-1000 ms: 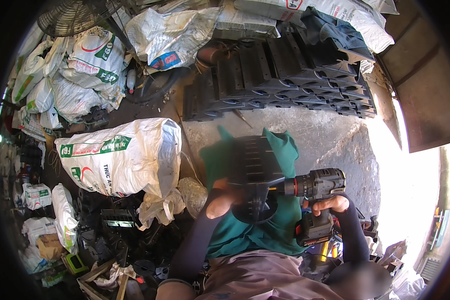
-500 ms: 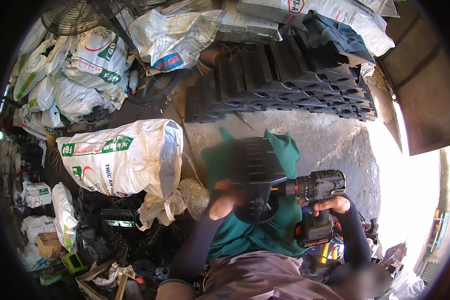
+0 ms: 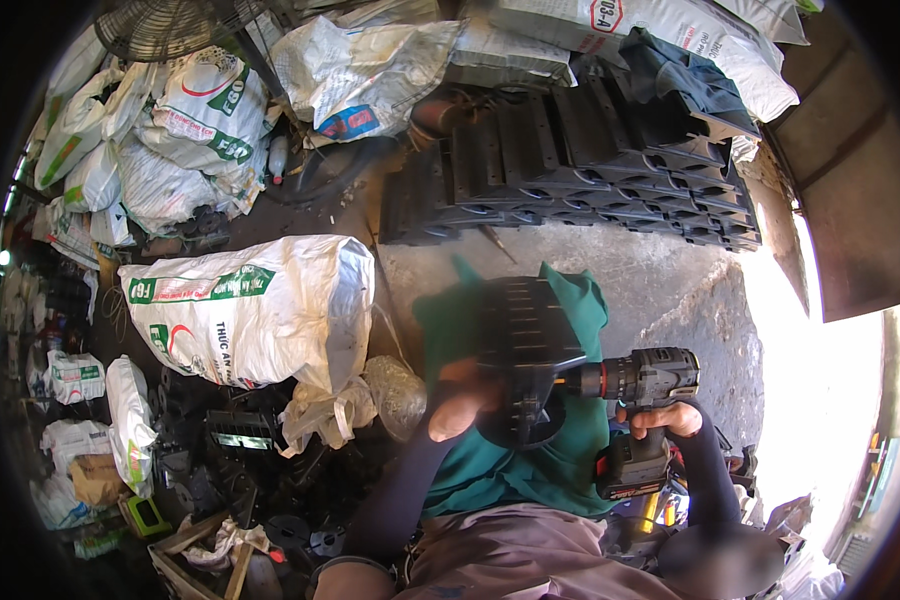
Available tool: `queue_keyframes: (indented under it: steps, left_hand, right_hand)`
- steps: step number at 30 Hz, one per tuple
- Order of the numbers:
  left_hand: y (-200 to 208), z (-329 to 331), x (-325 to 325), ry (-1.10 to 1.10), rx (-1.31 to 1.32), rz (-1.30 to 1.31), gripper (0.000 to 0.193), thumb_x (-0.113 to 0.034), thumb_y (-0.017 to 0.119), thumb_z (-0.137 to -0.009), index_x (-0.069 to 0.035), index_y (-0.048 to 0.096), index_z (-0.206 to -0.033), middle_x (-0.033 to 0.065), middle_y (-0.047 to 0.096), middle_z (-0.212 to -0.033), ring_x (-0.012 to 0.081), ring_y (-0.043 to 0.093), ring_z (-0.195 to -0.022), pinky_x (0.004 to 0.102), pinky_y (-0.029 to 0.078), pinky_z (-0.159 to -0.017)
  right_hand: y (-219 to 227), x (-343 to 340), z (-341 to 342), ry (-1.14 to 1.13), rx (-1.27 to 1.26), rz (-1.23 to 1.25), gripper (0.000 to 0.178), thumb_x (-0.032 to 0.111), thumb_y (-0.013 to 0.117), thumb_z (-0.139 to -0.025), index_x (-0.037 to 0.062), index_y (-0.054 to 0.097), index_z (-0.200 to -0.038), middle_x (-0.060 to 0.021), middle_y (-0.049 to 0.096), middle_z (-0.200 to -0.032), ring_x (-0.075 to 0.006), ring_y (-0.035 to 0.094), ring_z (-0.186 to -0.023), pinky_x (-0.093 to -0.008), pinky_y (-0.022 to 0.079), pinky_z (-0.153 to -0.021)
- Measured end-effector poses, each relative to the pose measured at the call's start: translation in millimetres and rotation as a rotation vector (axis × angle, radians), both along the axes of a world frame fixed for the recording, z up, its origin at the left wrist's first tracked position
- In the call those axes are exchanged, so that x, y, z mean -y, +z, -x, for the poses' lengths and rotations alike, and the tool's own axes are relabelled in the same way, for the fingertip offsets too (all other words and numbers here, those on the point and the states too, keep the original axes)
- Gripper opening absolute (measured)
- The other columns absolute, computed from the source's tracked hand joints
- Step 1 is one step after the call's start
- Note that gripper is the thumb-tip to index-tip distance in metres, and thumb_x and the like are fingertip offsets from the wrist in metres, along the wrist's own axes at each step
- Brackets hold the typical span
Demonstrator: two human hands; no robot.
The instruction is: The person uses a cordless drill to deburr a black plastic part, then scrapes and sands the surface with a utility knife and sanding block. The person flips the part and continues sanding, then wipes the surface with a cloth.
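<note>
1. Black plastic ribbed housing (image 3: 530,325) over green cloth (image 3: 505,485), long axis running front to back, rounded end nearest; gripped at its left side by the left hand (image 3: 458,408), fingers blurred.
2. Right hand (image 3: 667,418) wrapped around the handle of a cordless drill (image 3: 652,378), barrel crosswise, bit (image 3: 561,381) pointing left at the housing.
3. Bare concrete floor (image 3: 670,275) open rightward; white woven sack (image 3: 255,325) close by, left.
4. Beyond, stacked black parts (image 3: 570,150).

hands (image 3: 460,405): left blurred | fan (image 3: 165,32): cut by top edge
</note>
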State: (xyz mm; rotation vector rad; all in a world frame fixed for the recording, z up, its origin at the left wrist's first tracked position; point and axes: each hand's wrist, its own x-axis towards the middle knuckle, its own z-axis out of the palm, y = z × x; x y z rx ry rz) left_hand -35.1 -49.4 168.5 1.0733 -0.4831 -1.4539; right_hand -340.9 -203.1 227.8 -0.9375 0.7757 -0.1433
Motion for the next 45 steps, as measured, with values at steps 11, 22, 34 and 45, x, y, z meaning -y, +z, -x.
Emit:
queue_keyframes:
  steps: [11,22,34,45]
  left_hand:
    - [1,1,-4,0.057,0.087,-0.008,0.032,0.007,0.060,-0.076,0.001,0.064,-0.107,0.0070,0.067,-0.096,0.0124,0.062,-0.079,0.0238,0.047,-0.064]
    - [-15,5,-12,0.117,0.144,0.069,0.031,0.006,0.062,-0.076,0.000,0.065,-0.107,0.0056,0.066,-0.097,0.0125,0.062,-0.082,0.0247,0.048,-0.068]
    - [5,2,-8,0.106,0.166,0.165,0.027,0.006,0.063,-0.077,0.000,0.065,-0.104,0.0043,0.067,-0.093,0.0128,0.062,-0.083,0.0256,0.049,-0.070]
    - [-11,-7,-12,0.028,0.195,0.150,0.021,0.001,0.060,-0.082,0.000,0.065,-0.102,0.0041,0.067,-0.088,0.0120,0.061,-0.078,0.0248,0.047,-0.067]
  right_hand:
    - [-6,3,1,0.032,0.024,0.010,0.046,-0.004,0.070,-0.072,0.0005,0.058,-0.116,-0.0130,0.066,-0.089,-0.0189,0.061,-0.060,-0.0327,0.053,-0.057]
    - [-3,2,-4,0.063,0.076,0.037,0.046,0.000,0.072,-0.074,0.0014,0.057,-0.118,-0.0121,0.067,-0.088,-0.0171,0.060,-0.060,-0.0304,0.052,-0.056]
    - [-1,1,-3,0.041,0.074,0.015,0.042,0.000,0.073,-0.074,0.0014,0.059,-0.114,-0.0107,0.067,-0.086,-0.0177,0.063,-0.061,-0.0310,0.053,-0.057]
    - [-6,2,0,0.067,0.002,0.006,0.043,-0.001,0.072,-0.075,0.0018,0.058,-0.116,-0.0123,0.068,-0.091,-0.0164,0.062,-0.061,-0.0300,0.053,-0.057]
